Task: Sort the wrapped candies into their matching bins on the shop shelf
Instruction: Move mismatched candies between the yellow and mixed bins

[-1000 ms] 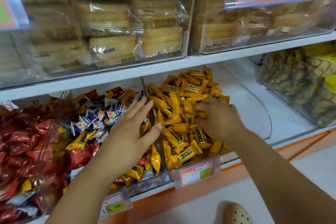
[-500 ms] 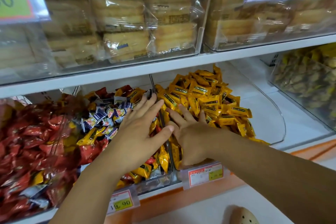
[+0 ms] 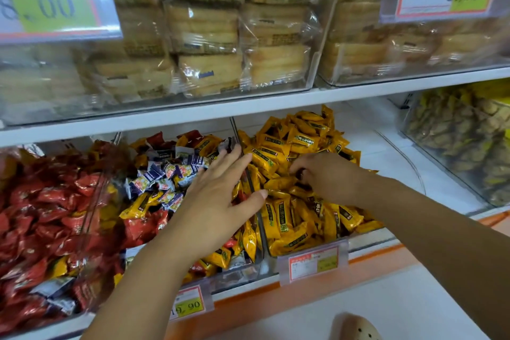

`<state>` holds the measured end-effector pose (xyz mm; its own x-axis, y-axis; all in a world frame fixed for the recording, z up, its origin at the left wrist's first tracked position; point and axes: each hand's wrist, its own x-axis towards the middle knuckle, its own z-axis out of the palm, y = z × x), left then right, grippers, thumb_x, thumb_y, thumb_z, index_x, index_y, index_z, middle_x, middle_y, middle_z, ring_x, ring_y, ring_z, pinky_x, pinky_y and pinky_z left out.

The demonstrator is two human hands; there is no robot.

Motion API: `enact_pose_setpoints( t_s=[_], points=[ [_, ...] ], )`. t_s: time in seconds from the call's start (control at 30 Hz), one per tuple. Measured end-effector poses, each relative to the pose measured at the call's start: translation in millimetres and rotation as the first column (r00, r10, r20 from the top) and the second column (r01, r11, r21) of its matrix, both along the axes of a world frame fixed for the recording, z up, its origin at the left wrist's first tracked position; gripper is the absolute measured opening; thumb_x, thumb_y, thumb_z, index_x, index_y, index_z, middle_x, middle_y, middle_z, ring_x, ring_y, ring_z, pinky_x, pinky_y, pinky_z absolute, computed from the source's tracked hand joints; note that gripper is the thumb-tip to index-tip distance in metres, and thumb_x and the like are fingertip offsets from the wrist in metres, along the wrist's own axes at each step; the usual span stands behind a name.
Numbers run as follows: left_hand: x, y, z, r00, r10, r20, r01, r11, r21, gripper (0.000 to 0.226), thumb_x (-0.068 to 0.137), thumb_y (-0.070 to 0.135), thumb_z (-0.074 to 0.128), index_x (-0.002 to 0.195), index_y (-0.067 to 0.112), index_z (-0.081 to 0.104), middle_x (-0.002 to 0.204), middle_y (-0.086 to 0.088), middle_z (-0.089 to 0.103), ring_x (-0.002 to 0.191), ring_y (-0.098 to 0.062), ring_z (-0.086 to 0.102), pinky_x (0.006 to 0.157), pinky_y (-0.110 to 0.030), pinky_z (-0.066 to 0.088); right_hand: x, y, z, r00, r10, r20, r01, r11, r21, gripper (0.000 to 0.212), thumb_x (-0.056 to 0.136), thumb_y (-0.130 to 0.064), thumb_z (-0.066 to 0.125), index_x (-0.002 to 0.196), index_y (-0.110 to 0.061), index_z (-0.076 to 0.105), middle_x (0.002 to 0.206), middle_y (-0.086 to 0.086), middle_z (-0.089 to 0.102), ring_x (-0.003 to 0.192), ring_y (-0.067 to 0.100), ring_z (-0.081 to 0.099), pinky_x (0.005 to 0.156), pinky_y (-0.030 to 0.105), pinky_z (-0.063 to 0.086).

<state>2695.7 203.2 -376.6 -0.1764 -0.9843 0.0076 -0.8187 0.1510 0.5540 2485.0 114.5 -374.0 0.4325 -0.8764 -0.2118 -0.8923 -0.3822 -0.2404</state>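
Observation:
Three clear bins stand on the lower shelf. The left bin [image 3: 91, 201] holds red candies. The middle bin [image 3: 234, 274] holds a mix of blue-white candies [image 3: 162, 176], yellow ones and red ones. The right bin [image 3: 367, 237] is piled with yellow candies [image 3: 292, 143]. My left hand [image 3: 220, 201] lies flat with spread fingers over the middle bin's right side, its thumb across the clear divider [image 3: 260, 225]. My right hand [image 3: 328, 176] is in the yellow pile with fingers curled down, pinching a yellow candy [image 3: 280, 183].
Price tags [image 3: 313, 261] [image 3: 189, 305] hang on the bin fronts. The upper shelf [image 3: 276, 103] carries clear boxes of wrapped cakes [image 3: 209, 36]. Bare white shelf [image 3: 386, 168] lies right of the yellow pile, then a clear bin of yellow-green snacks [image 3: 455, 132].
My right hand, flat and spread at the front of the yellow bin half a second ago, has moved back into the pile and curled its fingers. My left hand stays put.

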Motion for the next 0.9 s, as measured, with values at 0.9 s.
enact_pose_setpoints(
  t_s=[0.9],
  points=[
    [-1,-1,0,1.000,0.011,-0.027,-0.011,1.000,0.013,0.069,0.088,0.064,0.039,0.146,0.050,0.005,0.153,0.031,-0.011,0.140,0.008,-0.015,0.120,-0.037,-0.004,4,-57,-20,0.981,-0.130,-0.142,0.120,0.990,-0.073,0.048,0.086,-0.029,0.060,0.132,-0.035,0.047,0.114,-0.003,0.063,0.103,0.016,0.054,0.074,0.028,0.043]
  ],
)
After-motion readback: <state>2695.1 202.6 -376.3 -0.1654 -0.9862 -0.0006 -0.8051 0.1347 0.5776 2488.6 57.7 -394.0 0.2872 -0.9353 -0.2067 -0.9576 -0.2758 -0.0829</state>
